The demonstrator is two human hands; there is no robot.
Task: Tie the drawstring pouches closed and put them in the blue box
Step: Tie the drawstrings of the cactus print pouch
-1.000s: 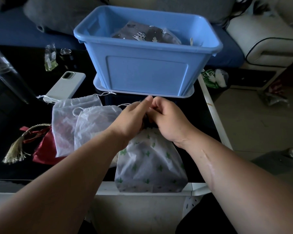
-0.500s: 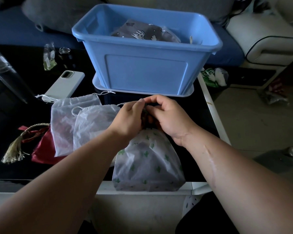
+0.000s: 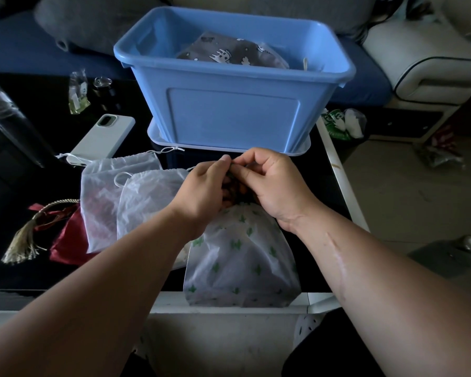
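A white pouch with green cactus prints [image 3: 242,262] lies at the table's near edge, its gathered neck pointing at the blue box [image 3: 234,115]. My left hand [image 3: 204,191] and my right hand [image 3: 269,186] meet over that neck, fingertips pinching its dark drawstring; the knot itself is hidden between them. Two plain white pouches [image 3: 114,191] [image 3: 150,197] lie overlapped to the left, and a red pouch with a tassel [image 3: 65,240] lies further left. Inside the box sits a grey patterned pouch [image 3: 229,53].
A phone in a pale case [image 3: 104,140] lies on the black table left of the box, with a small plastic packet [image 3: 78,93] and a dark small bottle [image 3: 102,88] behind it. The table's white edge [image 3: 337,172] runs along the right. A sofa stands behind.
Both hands stay at the cactus pouch's neck; the fingertips have shifted slightly as they work the drawstring. The pouches and the box have not moved.
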